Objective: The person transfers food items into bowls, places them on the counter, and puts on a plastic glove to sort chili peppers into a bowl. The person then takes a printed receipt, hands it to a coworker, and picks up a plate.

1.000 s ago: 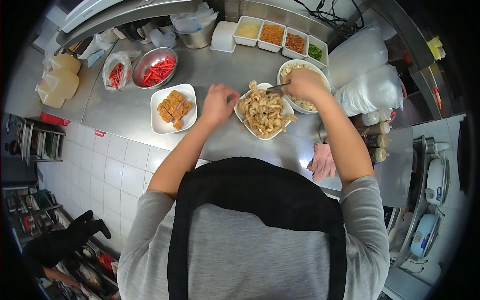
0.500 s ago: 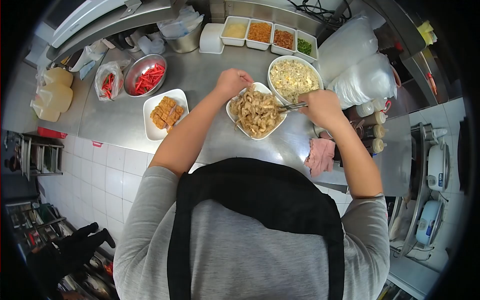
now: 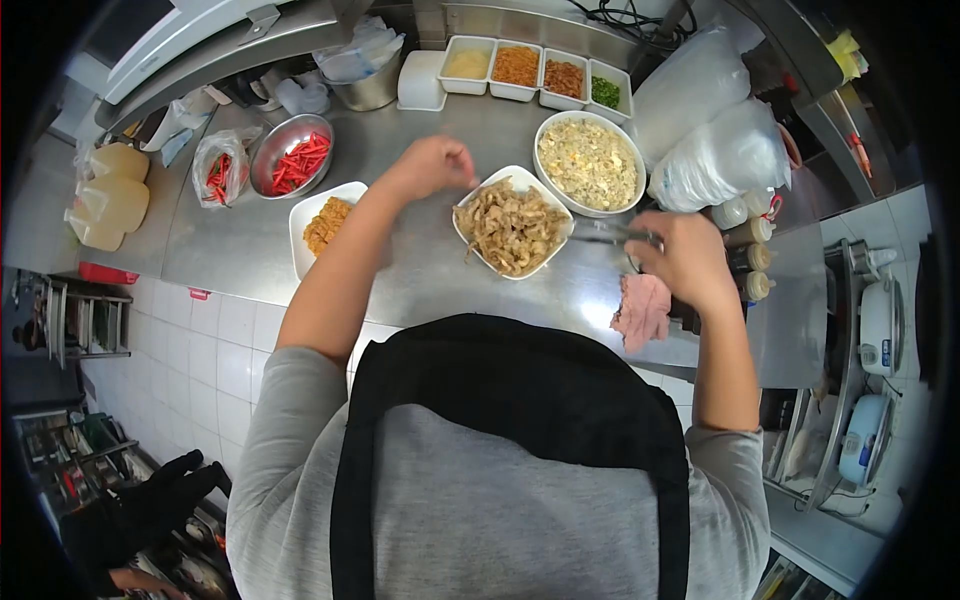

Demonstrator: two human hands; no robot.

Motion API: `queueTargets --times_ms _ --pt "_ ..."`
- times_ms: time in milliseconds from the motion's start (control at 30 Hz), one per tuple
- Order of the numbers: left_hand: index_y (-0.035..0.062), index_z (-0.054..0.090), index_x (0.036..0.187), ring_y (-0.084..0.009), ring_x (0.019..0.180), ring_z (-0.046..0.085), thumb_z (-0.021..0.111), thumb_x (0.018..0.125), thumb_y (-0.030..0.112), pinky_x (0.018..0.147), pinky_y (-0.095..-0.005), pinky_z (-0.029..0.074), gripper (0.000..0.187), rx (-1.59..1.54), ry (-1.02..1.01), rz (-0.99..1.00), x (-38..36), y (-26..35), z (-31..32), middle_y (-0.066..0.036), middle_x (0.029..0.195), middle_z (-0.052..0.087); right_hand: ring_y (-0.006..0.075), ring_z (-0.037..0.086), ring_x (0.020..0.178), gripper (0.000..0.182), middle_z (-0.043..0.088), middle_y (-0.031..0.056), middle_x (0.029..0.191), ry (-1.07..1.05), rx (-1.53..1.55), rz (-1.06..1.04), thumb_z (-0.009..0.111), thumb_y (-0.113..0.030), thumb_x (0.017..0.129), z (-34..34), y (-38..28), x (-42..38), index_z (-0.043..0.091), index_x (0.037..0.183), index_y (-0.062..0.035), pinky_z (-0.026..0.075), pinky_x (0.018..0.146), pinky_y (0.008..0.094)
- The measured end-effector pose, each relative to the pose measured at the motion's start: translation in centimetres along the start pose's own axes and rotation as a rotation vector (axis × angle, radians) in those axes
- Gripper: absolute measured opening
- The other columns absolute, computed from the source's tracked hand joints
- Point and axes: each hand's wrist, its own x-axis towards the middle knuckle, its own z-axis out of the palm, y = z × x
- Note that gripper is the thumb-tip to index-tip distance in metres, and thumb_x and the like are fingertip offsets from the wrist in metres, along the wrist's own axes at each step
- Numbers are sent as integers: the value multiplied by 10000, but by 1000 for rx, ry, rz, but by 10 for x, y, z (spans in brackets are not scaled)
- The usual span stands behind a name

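In the middle of the counter a white squarish bowl is heaped with browned, strip-like pieces of food. My left hand hovers just left of its far rim, fingers loosely bent and apart, holding nothing. Metal tongs are in my right hand, right of the bowl; their tips, smeared by motion, are close to its right rim. Behind my left forearm a white dish of breaded cutlet is partly hidden. A round bowl of fried rice stands beyond the tongs.
Four-sided tubs of toppings line the back. A steel bowl of red chillies sits left. Plastic-wrapped containers, sauce bottles and a pink cloth are on the right. Another person's dark-clothed legs show at lower left.
My left hand has let go of the bowl's rim and moved left, covering part of the cutlet dish. My right hand has drawn the tongs out of the food, right and nearer to me.
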Motion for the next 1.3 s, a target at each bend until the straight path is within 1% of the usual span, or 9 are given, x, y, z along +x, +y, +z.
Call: queueTargets --times_ms 67,133,200,500,667,733,1000,1233,1300 --pt "91 677 788 -236 871 578 784 659 152 821 -337 447 178 201 -49 45 -37 6 -7 -62 886 599 283 651 669 206 647 134 718 30 118 -60 703 -236 751 15 -10 -18 690 894 -88 504 601 367" --pt "104 672 758 -253 892 575 780 653 163 824 -342 447 162 150 7 61 -53 -8 6 -72 882 603 258 651 660 196 655 92 710 -74 228 -57 710 -230 750 37 -25 -26 687 881 -86 494 582 365" --pt "111 668 744 -265 911 567 772 655 164 829 -346 445 147 108 62 74 -62 -19 20 -72 886 605 276 633 640 169 653 83 705 27 152 -188 700 -223 761 54 -41 -27 683 864 -90 479 577 380" --pt "88 637 773 -296 955 543 755 661 149 873 -388 437 174 378 134 107 -62 6 39 -73 937 597 308 622 652 207 649 100 698 55 206 -64 684 -272 766 102 -22 -17 678 892 -107 478 615 411" --pt "107 616 751 -258 969 525 782 615 164 838 -390 446 222 263 133 219 -85 24 36 -46 941 570 319 647 736 294 659 154 766 128 364 224 666 -303 775 42 -6 -43 675 975 -89 496 656 404" --pt "109 611 749 -254 954 526 788 611 158 824 -391 447 229 242 138 242 -87 18 47 -43 936 560 347 646 782 299 660 177 784 280 154 325 658 -293 773 30 28 -52 662 985 -82 496 674 415" --pt "97 624 767 -270 890 539 773 652 134 774 -375 459 192 223 431 294 -102 12 83 -59 911 563 378 637 805 271 667 143 846 111 -193 530 654 -261 772 61 96 -37 552 965 -101 485 682 475" --pt "92 662 851 -242 767 579 740 701 113 666 -345 480 171 111 437 419 -113 -3 91 -55 795 601 308 599 798 201 618 130 882 620 -346 101 685 -176 761 73 74 -33 638 942 -100 489 642 376" --pt "93 661 852 -245 732 576 721 716 101 652 -339 485 149 104 475 433 -108 1 94 -55 758 593 275 605 781 180 631 98 889 509 114 130 658 -154 794 96 74 -24 641 960 -88 488 640 354"
